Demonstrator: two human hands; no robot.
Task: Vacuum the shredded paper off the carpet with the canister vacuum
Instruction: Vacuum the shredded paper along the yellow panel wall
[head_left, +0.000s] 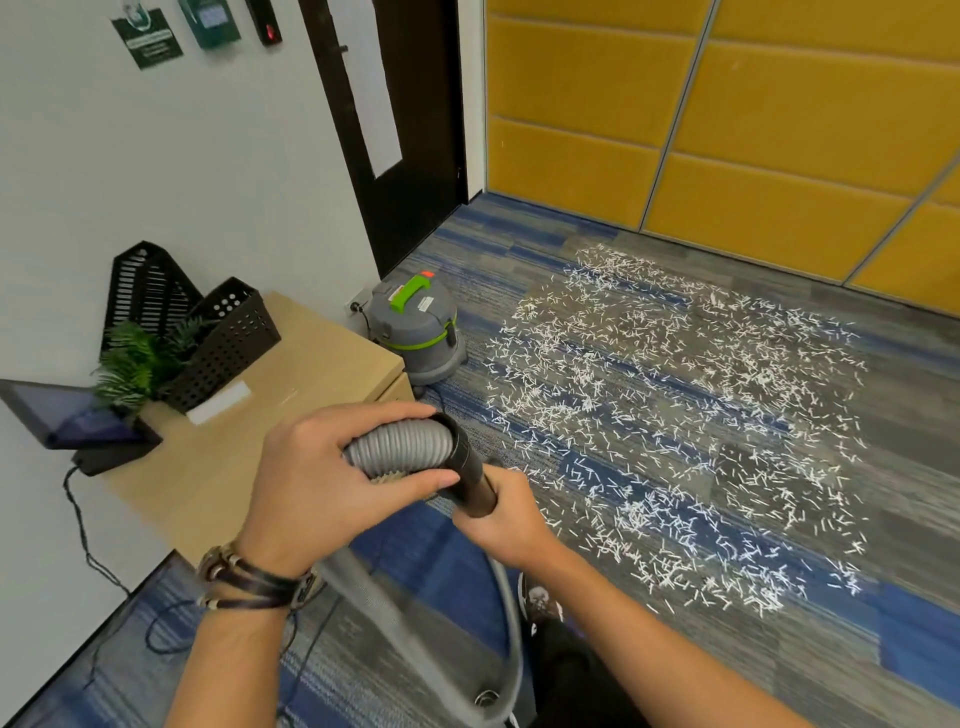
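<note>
Our left hand (322, 478) is clenched over the end of the grey ribbed hose (400, 444), fingers curled across its top and thumb pressed along its underside. Our right hand (504, 514), just beside it at 3 o'clock, grips the black tube (470, 467) that joins the hose, fingers wrapped fully round it. The two hands nearly touch at the joint. From the left hand the hose drops toward 6 o'clock, between our forearms. Dark cord bracelets (249, 577) circle the left wrist.

The canister vacuum (415, 325), grey with a green handle, stands on the carpet (831, 675) at 12 o'clock from our hands, beside the dark door. The shredded paper (675, 415) lies scattered in a broad white patch over the carpet from 1 to 4 o'clock, well apart from the tube. At 10 o'clock a wooden bench (322, 358) carries black mesh trays (228, 343), a small plant (130, 364) and a tablet (67, 415).
</note>
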